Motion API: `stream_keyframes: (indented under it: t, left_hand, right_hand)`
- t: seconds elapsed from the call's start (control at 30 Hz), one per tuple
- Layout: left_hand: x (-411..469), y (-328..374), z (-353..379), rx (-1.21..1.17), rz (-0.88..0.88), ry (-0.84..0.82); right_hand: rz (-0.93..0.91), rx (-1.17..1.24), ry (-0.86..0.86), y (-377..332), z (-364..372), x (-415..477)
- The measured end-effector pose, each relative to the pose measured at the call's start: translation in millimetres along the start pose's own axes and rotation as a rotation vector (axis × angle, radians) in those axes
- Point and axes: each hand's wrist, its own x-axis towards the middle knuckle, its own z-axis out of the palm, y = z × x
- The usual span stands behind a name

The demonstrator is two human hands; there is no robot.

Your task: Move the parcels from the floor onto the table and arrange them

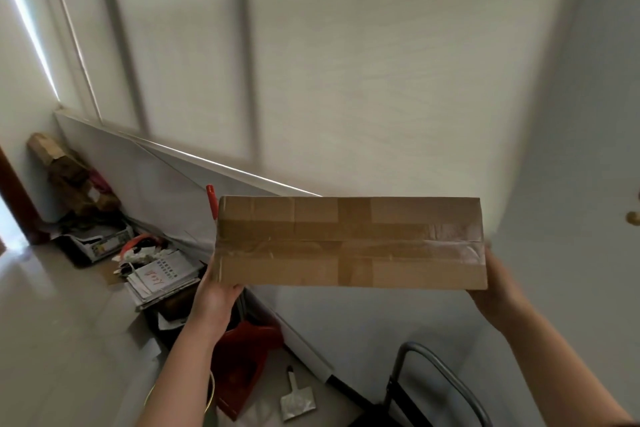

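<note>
A long brown cardboard parcel, sealed with crossed strips of brown tape, is held up in the air in front of a pale wall. My left hand grips its left end from below, thumb on the near face. At the right end, my right hand holds the parcel, most of its fingers hidden behind the cardboard. The parcel is level and touches nothing else. No table is in view.
Along the wall on the left floor lie a heap of papers and booklets, a red dustpan and brown boxes. A metal trolley handle stands at the lower right. A scraper lies on the floor.
</note>
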Motion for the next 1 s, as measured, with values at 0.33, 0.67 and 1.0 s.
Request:
stream_keyframes:
  t: [0.33,0.67,1.0]
  left_hand:
    - [6,28,-13,0.072,0.024,-0.106]
    - [-17,14,-10,0.154,-0.106,-0.076]
    - [-7,34,2,-0.154,0.059,-0.034]
  right_hand:
    - [0.192,0.358,-0.085,-15,-36,13]
    - [0.285,0.001,-0.04,9,-28,-6]
    - [0.179,0.123,0.006,13,-20,-7]
